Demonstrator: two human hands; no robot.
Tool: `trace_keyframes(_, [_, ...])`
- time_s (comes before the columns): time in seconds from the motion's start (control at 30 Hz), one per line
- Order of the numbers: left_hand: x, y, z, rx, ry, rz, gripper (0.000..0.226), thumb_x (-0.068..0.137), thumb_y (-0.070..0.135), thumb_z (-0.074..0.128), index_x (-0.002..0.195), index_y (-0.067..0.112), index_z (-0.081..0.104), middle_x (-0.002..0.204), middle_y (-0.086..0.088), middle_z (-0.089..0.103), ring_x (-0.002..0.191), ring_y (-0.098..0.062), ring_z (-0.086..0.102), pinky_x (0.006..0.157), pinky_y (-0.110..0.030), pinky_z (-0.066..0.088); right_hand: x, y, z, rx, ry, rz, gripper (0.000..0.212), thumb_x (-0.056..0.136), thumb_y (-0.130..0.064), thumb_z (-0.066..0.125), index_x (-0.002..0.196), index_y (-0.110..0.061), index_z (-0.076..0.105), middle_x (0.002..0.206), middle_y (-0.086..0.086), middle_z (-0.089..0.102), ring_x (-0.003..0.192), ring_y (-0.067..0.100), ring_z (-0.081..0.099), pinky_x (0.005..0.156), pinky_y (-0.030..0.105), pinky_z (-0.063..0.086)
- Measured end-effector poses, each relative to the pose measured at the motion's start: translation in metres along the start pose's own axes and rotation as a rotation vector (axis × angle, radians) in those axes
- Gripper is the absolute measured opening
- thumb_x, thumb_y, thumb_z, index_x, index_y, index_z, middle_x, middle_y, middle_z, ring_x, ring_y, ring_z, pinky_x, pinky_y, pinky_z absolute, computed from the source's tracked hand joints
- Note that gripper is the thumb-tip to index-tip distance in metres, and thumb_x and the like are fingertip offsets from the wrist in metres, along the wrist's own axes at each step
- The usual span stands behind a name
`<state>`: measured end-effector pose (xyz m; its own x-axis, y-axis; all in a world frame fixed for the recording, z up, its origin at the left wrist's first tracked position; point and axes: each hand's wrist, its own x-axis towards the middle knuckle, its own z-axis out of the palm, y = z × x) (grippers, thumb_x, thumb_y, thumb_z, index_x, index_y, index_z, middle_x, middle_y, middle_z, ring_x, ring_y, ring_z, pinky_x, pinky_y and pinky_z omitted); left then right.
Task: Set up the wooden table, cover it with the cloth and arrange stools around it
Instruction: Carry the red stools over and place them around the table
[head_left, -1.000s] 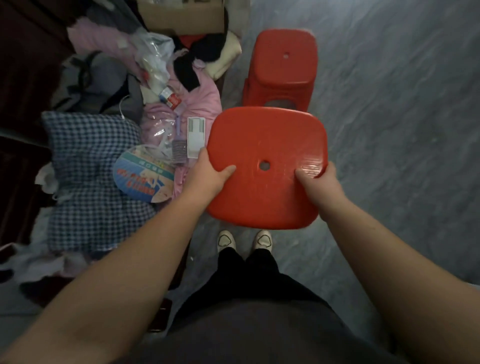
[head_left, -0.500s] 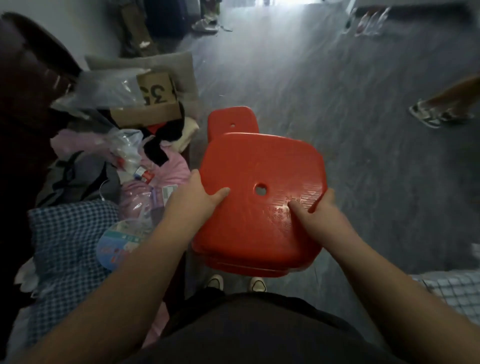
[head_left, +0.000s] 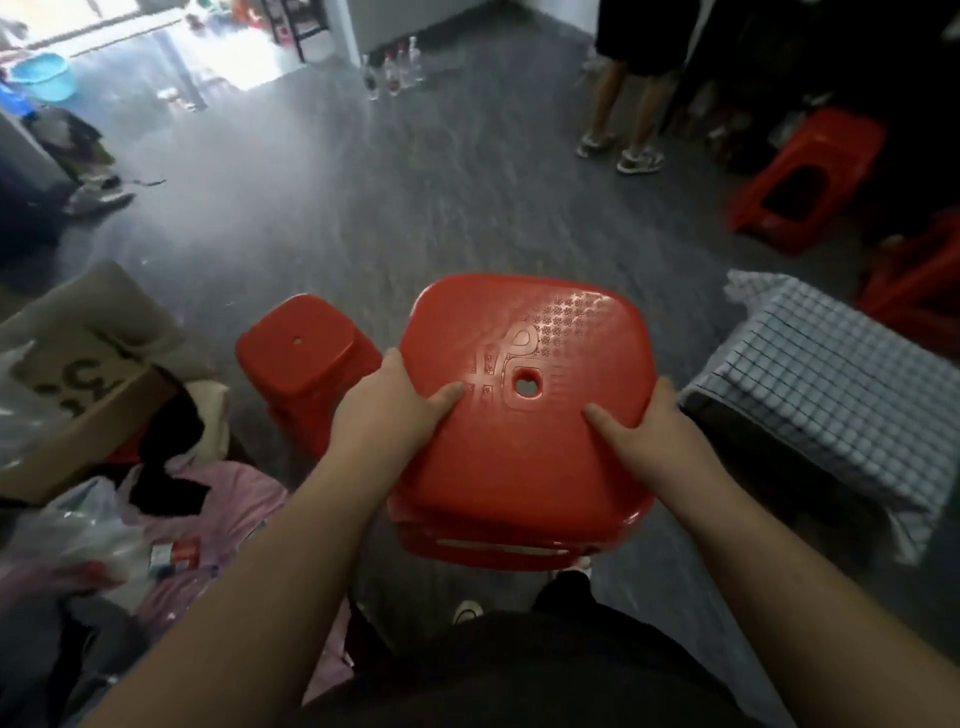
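I carry a red plastic stool in front of my waist, seat up, off the floor. My left hand grips its left rim, thumb lying on the seat. My right hand grips the right rim the same way. A second red stool stands on the grey floor just left of it. To the right, a blue-and-white checked cloth covers a low table. Another red stool stands at the far right, with more red plastic behind the table.
A heap of clothes, plastic bags and a cardboard box fills the left side. A person's legs and sneakers stand at the far right. Glass bottles line the back wall; a blue basin sits far left. Open floor lies ahead.
The view has swung up and to the right while I carry the stool. The covered table and far stools have come into sight, and the clothes heap has slid to the left.
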<state>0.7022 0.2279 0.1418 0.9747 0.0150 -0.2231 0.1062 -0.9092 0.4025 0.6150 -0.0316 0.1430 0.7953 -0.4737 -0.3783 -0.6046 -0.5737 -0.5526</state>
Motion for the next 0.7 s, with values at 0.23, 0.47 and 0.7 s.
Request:
trace_keyframes(0.23, [-0.020,0.091,0.031,0.066,-0.135,0.290,0.079,0.077,0.078,0.056,0.127,0.017,0.047,0.115,-0.009,0.067,0.105,-0.035,0.064,0.077,-0.040,0.046,-0.057,0.080,-0.051,0.100,0.205,0.195,0.092,0.080,-0.073,0.059,0.146,-0.020,0.024,0.135,0.007,0.059,0.117,0.033,0.060,0.096,0.048,0.050])
trace_keyframes(0.47, [-0.084,0.178,0.077,0.081,-0.205,0.524,0.071,0.079,0.074,0.057,0.121,0.017,0.049,0.112,-0.010,0.068,0.103,-0.036,0.064,0.075,-0.039,0.046,-0.112,0.174,-0.100,0.186,0.337,0.361,0.090,0.079,-0.074,0.058,0.143,-0.019,0.026,0.133,0.008,0.060,0.116,0.034,0.060,0.096,0.051,0.049])
trace_keyframes(0.7, [-0.172,0.265,0.145,0.121,-0.251,0.627,0.068,0.079,0.072,0.060,0.117,0.017,0.050,0.109,-0.008,0.068,0.103,-0.035,0.064,0.075,-0.038,0.045,-0.159,0.291,-0.148,0.245,0.412,0.470,0.096,0.080,-0.073,0.058,0.148,-0.016,0.023,0.135,0.009,0.060,0.118,0.035,0.060,0.096,0.050,0.049])
